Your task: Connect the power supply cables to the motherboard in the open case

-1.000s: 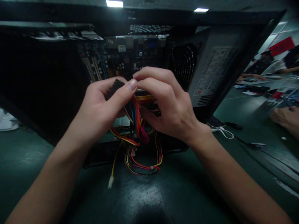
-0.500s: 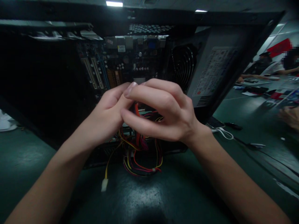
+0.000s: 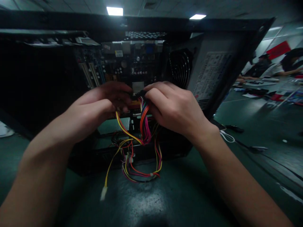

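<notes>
Inside an opened computer case (image 3: 213, 23) on its side, both of my hands are at the power cables in front of the motherboard (image 3: 129, 63). My right hand (image 3: 176, 108) pinches a dark connector (image 3: 142, 93) at the top of a thick multicoloured wire bundle (image 3: 145, 123). To its left, my left hand (image 3: 92, 107) has its fingers curled, and a yellow and red cable (image 3: 126, 130) comes out from under its thumb. Whatever sits at that cable's end is hidden by the fingers. A yellow wire with a white plug (image 3: 103, 193) hangs down to the green tabletop.
The power supply (image 3: 210, 69) and a round fan grille (image 3: 180, 67) are at the right inside the case. Loose looped wires (image 3: 142, 174) spill over its front edge. On the right lie a white cable (image 3: 227, 136) and black leads (image 3: 258, 148). People (image 3: 279, 67) sit beyond.
My hands, whose fingers were touching, have moved apart. The left has shifted left with the yellow and red cable. The connector at my right fingertips has come into view. The camera view has shifted slightly.
</notes>
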The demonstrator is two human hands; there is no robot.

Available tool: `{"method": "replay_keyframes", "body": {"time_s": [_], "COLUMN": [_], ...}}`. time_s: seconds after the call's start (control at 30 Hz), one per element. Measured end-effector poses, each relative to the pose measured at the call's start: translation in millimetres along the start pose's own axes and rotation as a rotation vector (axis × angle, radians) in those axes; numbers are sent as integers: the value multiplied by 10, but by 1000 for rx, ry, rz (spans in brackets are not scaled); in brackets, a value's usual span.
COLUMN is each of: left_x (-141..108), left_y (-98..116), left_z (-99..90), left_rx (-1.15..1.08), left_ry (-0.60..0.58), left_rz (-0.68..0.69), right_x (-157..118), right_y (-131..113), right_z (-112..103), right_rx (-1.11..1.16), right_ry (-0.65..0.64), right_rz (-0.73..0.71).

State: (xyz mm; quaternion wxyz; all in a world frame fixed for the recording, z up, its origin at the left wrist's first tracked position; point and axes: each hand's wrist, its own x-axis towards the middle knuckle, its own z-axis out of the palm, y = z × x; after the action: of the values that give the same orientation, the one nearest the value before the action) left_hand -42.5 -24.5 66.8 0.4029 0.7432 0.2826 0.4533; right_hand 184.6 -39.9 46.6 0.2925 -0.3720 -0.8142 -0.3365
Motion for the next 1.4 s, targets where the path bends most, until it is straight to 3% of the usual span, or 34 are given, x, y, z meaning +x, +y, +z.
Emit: {"method": "replay_keyframes", "body": {"time_s": [0.17, 0.3, 0.4, 0.5, 0.6, 0.8, 0.97, 1.07, 1.27, 1.4], "left_x": [-31, -24, 7, 56, 112, 174, 178, 198, 274, 290], "left_y": [86, 71, 18, -80, -202, -364, -434, -492, -607, -666], "left_z": [-99, -165, -165, -136, -96, -1, 18, 15, 56, 64], "left_rx": [137, 292, 520, 782, 884, 908, 838, 831, 862, 959], "left_ry": [72, -25, -97, -90, -90, -58, -40, -84, -150, -70], "left_rz": [33, 101, 209, 377, 458, 279, 388, 420, 390, 290], "right_x": [29, 42, 53, 65, 70, 49, 29, 37, 5, -47], "right_y": [-117, -168, -196, -226, -249, -230, -173, -148, -73, -19], "right_z": [-90, -86, -63, -24, 36, 196, 332, 360, 498, 670], "right_rx": [-44, -30, 4, 31, 51, 113, 210, 184, 105, 141], "right_ry": [-152, -221, -276, -347, -420, -524, -536, -529, -529, -541], "right_rz": [137, 204, 248, 271, 274, 234, 155, 206, 298, 284]}}
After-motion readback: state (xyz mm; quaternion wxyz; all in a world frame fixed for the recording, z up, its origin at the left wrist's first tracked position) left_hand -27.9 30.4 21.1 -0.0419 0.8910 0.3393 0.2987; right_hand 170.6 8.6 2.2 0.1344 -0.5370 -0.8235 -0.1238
